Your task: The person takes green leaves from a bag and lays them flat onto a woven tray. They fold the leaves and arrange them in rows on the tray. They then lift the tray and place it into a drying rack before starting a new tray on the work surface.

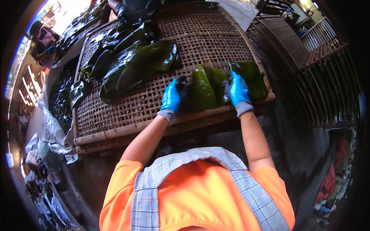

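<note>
A glossy dark green sheet (204,87), wet-looking and partly see-through, lies at the near right corner of a woven bamboo rack (142,101). My left hand (172,96), in a blue glove with black fingers, is closed at the sheet's left edge. Gloved the same way, my right hand (237,90) pinches the sheet farther right, and more of the dark green material (254,79) spreads beyond it to the rack's side. Both hands' fingertips are partly hidden. A heap of similar glossy sheets (135,69) covers the rack's left part.
Across the rack, another person's gloved hand (122,13) shows near the top. A further person (42,44) is at the far left beside more dark sheets (63,98). White plastic sheeting (54,133) hangs left of the rack. Bamboo slats (322,90) stand at the right.
</note>
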A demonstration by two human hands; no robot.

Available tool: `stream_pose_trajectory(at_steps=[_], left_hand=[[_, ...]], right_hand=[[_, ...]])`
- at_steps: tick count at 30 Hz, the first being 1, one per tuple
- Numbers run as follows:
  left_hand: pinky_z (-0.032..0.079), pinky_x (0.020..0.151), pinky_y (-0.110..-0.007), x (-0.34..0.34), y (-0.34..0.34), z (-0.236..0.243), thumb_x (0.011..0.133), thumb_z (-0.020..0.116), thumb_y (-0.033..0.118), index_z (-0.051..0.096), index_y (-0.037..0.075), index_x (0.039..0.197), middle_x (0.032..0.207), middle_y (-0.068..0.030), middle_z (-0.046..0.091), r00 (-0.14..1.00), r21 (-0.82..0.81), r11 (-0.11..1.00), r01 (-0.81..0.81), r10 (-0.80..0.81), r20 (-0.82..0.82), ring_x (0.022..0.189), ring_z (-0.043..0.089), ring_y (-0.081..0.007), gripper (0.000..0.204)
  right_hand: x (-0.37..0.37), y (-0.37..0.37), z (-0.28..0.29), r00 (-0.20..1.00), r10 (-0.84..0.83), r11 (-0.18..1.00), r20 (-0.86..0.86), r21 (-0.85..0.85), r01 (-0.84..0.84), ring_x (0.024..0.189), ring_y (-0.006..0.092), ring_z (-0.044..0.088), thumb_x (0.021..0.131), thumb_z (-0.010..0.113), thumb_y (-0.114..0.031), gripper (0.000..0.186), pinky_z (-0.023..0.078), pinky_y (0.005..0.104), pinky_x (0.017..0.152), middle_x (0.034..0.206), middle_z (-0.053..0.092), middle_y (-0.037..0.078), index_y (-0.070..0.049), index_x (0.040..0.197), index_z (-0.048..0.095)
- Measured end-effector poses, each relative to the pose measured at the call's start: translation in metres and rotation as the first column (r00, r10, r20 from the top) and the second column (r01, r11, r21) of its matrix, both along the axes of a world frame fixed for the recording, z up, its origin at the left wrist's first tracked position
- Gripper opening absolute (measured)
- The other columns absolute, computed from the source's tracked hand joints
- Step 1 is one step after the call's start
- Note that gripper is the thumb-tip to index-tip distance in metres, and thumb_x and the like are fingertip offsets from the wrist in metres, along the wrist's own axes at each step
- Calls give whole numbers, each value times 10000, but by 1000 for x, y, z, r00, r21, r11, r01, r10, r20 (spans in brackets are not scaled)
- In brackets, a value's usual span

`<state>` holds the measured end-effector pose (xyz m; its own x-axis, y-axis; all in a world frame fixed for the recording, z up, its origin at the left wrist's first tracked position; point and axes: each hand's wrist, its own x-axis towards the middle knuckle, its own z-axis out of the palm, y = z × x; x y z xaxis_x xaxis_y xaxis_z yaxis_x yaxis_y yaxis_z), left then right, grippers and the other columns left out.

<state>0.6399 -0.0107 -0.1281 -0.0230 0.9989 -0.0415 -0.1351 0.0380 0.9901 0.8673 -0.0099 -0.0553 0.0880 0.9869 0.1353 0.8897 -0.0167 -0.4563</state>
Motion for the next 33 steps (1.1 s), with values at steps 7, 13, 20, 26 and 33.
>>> stream_pose_trajectory(at_steps=[7, 13, 20, 26, 33], left_hand=[[498, 787, -233, -57, -40, 53, 924, 618, 137, 549, 13, 1240, 1074, -52, 647, 991, 36, 998, -51, 55, -125, 913, 597, -103, 346], [492, 671, -209, -141, -71, 57, 952, 583, 185, 580, 34, 1222, 1030, -31, 660, 952, -22, 967, -253, 253, 172, 816, 594, -73, 310], [500, 722, -223, -163, -82, 67, 958, 573, 207, 578, 45, 1230, 1059, -36, 665, 940, 30, 965, -259, 245, 236, 875, 613, -88, 316], [507, 762, -238, -201, -85, 57, 967, 557, 202, 555, 35, 1254, 1085, -51, 658, 951, 31, 961, -276, 268, 156, 891, 612, -97, 332], [483, 904, -265, -187, -64, 95, 972, 537, 149, 526, 17, 1285, 1200, -75, 612, 983, 237, 959, -157, 129, 130, 1043, 589, -130, 340]], right_hand=[[-63, -12, 19, 834, 106, 857, 542, 375, -352, 1272, 380, 420, 910, 532, -357, 479, 319, 487, 1047, 1354, 479, 197, -35, 1264, 548], [-122, 12, 19, 944, 328, 916, -28, 252, -311, 1257, 380, 444, 855, 620, -422, 489, 308, 489, 1044, 1262, 566, 196, -40, 1160, 630], [-234, 109, -21, 855, 375, 921, 359, -38, -388, 1243, 391, 447, 814, 633, -532, 881, 401, 467, 1005, 1421, 369, 250, -43, 1447, 265], [-217, 125, -49, 916, 343, 899, 209, 209, -384, 948, 377, 624, 750, 542, -27, 537, 510, 462, 822, 1106, 642, 167, -182, 1264, 561], [-221, 96, 30, 900, 435, 665, -11, 678, -313, 984, 291, 649, 737, 557, 17, 410, 519, 351, 856, 1096, 663, 130, -108, 1113, 664]])
